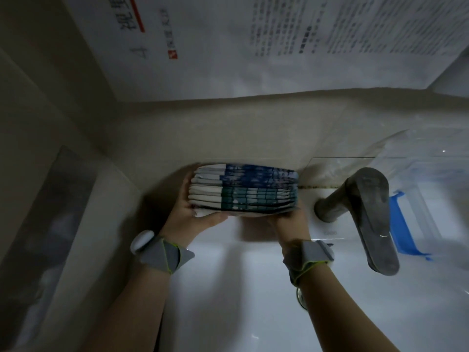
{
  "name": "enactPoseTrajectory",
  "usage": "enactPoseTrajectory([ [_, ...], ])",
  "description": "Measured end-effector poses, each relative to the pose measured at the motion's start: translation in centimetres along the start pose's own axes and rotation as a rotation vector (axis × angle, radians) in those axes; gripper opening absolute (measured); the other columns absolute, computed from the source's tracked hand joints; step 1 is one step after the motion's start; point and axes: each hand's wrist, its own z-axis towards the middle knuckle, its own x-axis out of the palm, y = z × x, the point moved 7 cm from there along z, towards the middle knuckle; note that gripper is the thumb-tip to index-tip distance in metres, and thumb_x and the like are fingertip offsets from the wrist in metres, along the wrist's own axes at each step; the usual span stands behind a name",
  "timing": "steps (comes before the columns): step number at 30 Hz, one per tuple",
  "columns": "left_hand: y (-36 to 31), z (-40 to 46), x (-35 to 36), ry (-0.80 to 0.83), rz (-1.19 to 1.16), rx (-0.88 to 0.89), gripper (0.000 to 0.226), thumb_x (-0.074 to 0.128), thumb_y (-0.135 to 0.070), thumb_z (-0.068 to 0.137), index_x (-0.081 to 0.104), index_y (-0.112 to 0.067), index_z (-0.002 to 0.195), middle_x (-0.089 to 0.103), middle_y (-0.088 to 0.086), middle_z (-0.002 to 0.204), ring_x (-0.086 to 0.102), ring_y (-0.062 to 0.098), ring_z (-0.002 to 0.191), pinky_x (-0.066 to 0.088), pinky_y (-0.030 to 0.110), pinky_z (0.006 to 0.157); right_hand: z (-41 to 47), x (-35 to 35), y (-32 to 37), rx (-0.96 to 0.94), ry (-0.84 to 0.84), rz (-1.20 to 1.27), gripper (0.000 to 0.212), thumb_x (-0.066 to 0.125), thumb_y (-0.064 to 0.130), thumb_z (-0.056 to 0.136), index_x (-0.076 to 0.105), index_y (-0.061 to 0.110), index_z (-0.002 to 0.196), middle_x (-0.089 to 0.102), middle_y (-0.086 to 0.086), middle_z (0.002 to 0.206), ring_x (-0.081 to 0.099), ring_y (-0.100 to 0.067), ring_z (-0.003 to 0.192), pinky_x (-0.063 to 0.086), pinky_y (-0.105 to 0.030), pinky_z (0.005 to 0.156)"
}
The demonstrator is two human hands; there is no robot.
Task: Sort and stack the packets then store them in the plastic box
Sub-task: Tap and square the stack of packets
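Note:
A stack of several flat packets (243, 190) is held on edge above the back rim of a white sink, blue-printed ones on the far side and teal-printed ones nearer me. My left hand (189, 212) grips the stack's white left end. My right hand (289, 222) holds it from below at the right end, mostly hidden under the packets. The clear plastic box (431, 179) with a blue latch (403, 224) stands at the right, behind the faucet.
A grey metal faucet (365, 212) rises just right of the stack. The white sink basin (241, 288) lies below my arms. A large printed white sheet (253, 47) leans on the wall behind. A dark shelf (50, 224) runs along the left.

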Motion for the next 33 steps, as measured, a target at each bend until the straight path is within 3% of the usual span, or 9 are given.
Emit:
enactPoseTrajectory([
  [4,-2.6,-0.4,0.1,-0.137,-0.184,0.134,0.067,0.076,-0.053,0.057,0.05,-0.026,0.113,0.06,-0.005,0.107,0.064,-0.005,0.089,0.051,0.014,0.073,-0.1,0.0,0.2,-0.001,-0.014,0.023,0.041,0.065,0.0,0.08,0.051,0.003,0.118,0.064,-0.005,0.105,0.062,-0.006,0.087,0.051,-0.026,0.081],
  [7,-3.3,-0.3,0.0,-0.385,-0.15,0.082,0.019,0.057,-0.016,0.087,0.056,-0.016,0.106,0.061,-0.005,0.092,0.061,-0.005,0.073,0.049,0.01,0.065,-0.2,0.2,-0.2,0.023,-0.033,0.071,0.038,0.063,0.001,0.082,0.052,0.005,0.118,0.063,-0.005,0.103,0.059,-0.003,0.084,0.048,-0.02,0.071],
  [10,-3.4,0.2,0.1,-0.463,-0.116,0.045,0.019,0.052,0.001,0.086,0.058,-0.012,0.1,0.061,0.001,0.085,0.06,0.009,0.073,0.05,0.014,0.062,-0.4,0.3,0.0,0.028,-0.043,0.093,0.046,0.063,0.012,0.074,0.052,0.005,0.118,0.062,-0.006,0.103,0.057,-0.004,0.082,0.049,-0.015,0.067],
  [17,-3.1,0.7,0.0,-0.431,-0.06,0.013,0.021,0.043,-0.014,0.065,0.06,-0.024,0.072,0.062,-0.007,0.063,0.056,0.0,0.051,0.045,0.015,0.049,-0.1,0.4,-0.3,0.015,-0.024,0.056,0.038,0.061,0.008,0.082,0.05,0.002,0.118,0.061,-0.005,0.101,0.054,0.007,0.075,0.043,0.0,0.057],
  [21,-2.6,1.0,-0.3,-0.522,-0.07,-0.002,0.034,0.037,-0.002,0.085,0.056,-0.02,0.065,0.061,-0.014,0.045,0.054,0.001,0.045,0.042,0.016,0.046,-0.3,0.8,-0.1,0.038,-0.021,0.096,0.051,0.054,0.015,0.067,0.049,-0.001,0.115,0.061,-0.011,0.099,0.053,-0.006,0.074,0.046,-0.022,0.064],
  [23,-2.5,1.0,-0.3,-0.557,-0.081,-0.004,0.037,0.035,0.001,0.088,0.055,-0.018,0.063,0.059,-0.013,0.042,0.051,0.0,0.042,0.04,0.015,0.043,-0.3,0.9,0.2,0.051,-0.014,0.117,0.056,0.051,0.017,0.062,0.049,-0.002,0.115,0.061,-0.011,0.096,0.054,-0.008,0.072,0.044,-0.024,0.063],
  [28,-2.7,0.7,-0.4,-0.5,-0.06,0.047,0.033,0.036,-0.003,0.092,0.054,-0.021,0.071,0.064,-0.011,0.057,0.056,-0.003,0.053,0.046,0.016,0.053,-0.3,0.9,0.2,0.081,-0.037,0.155,0.056,0.051,0.019,0.062,0.05,0.006,0.116,0.064,-0.009,0.101,0.058,-0.019,0.084,0.049,-0.03,0.07],
  [30,-2.7,0.6,-0.5,-0.469,-0.045,0.074,0.029,0.036,-0.005,0.095,0.053,-0.021,0.076,0.061,-0.004,0.074,0.057,0.001,0.064,0.047,0.02,0.064,-0.3,0.9,0.0,0.104,-0.041,0.156,0.059,0.048,0.018,0.06,0.051,0.006,0.118,0.063,-0.008,0.093,0.055,-0.016,0.076,0.047,-0.026,0.064],
  [33,-2.7,0.8,-0.5,-0.434,-0.051,0.073,0.028,0.036,-0.008,0.096,0.054,-0.019,0.077,0.059,0.0,0.079,0.059,0.002,0.068,0.048,0.02,0.067,-0.3,1.0,0.2,0.13,-0.039,0.189,0.058,0.045,0.018,0.061,0.051,0.007,0.117,0.061,-0.007,0.089,0.052,-0.011,0.068,0.044,-0.017,0.051],
])
